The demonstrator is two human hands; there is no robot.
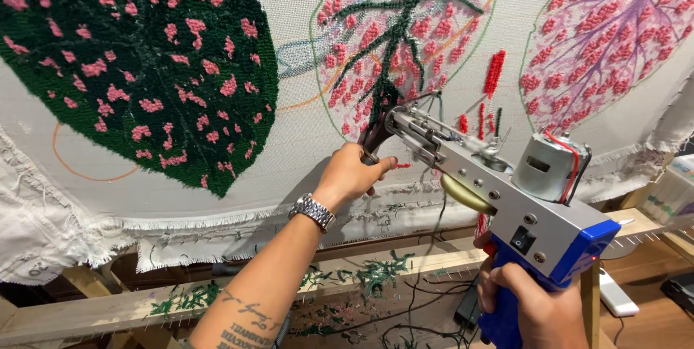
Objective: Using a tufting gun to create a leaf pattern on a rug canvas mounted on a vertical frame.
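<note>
the right hand (538, 313) is wrapped around the blue grip of a tufting gun (499, 175), low at the right edge. further out, the left hand (354, 172) (steel watch (312, 212) on the wrist) is closed on the gun's front handle, its tip against the white cloth (303, 125) at the pink leaf (405, 31), beside a dark green leaf (137, 60)

Matt woven backing cloth (289, 114), fuzzy yarn leaves (137, 60), brushed-metal tufting gun (477, 175), seemingly glossy blue plastic grip (585, 244), rough wooden frame (108, 309)
</note>
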